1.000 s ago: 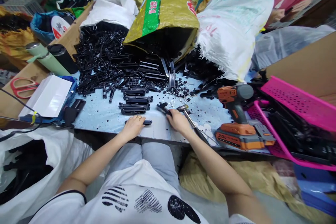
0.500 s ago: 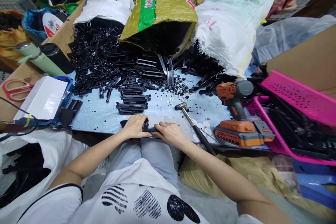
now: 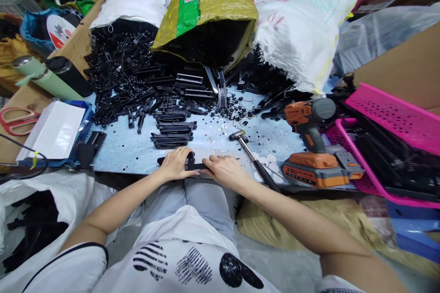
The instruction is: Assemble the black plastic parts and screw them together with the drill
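At the near edge of the worktable, my left hand [image 3: 177, 164] is closed over a long black plastic part [image 3: 195, 165]. My right hand [image 3: 222, 170] has its fingers curled onto the same part's right end, and they hide much of it. A thin dark tip shows just beyond the right knuckles; I cannot make out what it belongs to. Several similar black assemblies [image 3: 172, 140] lie in a stack of rows just behind my left hand. Right of my right hand rests a hammer [image 3: 254, 159] with a metal head and black grip.
A cordless drill [image 3: 311, 146] stands on its battery beside white discs [image 3: 270, 165]. Pink baskets [image 3: 395, 114] of black parts are at the right. Behind lie heaped black pieces [image 3: 120, 73], loose rivet-like pins [image 3: 233, 112] and a yellow-green sack [image 3: 220, 4]. Scissors [image 3: 17, 121] and bottles [image 3: 57, 82] are left.
The camera view has shifted slightly. Both hands stay on the black part, with only small shifts of the fingers.
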`<state>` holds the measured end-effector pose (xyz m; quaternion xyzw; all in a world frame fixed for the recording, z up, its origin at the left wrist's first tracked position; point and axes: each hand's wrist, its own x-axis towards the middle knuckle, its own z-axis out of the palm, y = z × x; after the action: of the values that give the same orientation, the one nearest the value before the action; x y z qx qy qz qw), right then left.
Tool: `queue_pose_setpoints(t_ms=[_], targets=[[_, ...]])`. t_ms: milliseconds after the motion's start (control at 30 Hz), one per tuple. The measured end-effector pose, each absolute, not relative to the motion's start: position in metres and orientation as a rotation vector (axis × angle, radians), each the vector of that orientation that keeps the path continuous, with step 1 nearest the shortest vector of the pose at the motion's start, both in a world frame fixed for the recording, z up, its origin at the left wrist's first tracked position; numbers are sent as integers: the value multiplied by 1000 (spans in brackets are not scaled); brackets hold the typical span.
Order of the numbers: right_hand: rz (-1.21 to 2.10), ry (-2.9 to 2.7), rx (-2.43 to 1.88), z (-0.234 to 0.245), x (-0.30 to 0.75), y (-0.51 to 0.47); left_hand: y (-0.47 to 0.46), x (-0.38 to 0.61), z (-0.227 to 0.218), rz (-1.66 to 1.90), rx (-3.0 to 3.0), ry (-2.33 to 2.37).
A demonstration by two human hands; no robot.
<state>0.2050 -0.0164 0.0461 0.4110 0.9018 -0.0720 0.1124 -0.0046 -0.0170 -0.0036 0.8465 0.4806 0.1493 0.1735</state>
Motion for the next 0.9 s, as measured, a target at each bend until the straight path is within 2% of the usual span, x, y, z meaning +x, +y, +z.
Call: queue_pose_setpoints(t_ms=[433, 600, 733, 900], targets=[[-49, 2755, 1151, 51, 207, -9, -14, -5, -14, 509, 2451, 1383], [-58, 2879, 1108, 18, 227, -4, -13, 11, -3, 246, 2520, 1274], [-194, 2995, 1146, -12, 247, -8, 41, 49, 16, 248, 2661, 1092], [-412, 2971, 1253, -6, 256, -7, 145, 107, 17, 163, 2516, 1568]])
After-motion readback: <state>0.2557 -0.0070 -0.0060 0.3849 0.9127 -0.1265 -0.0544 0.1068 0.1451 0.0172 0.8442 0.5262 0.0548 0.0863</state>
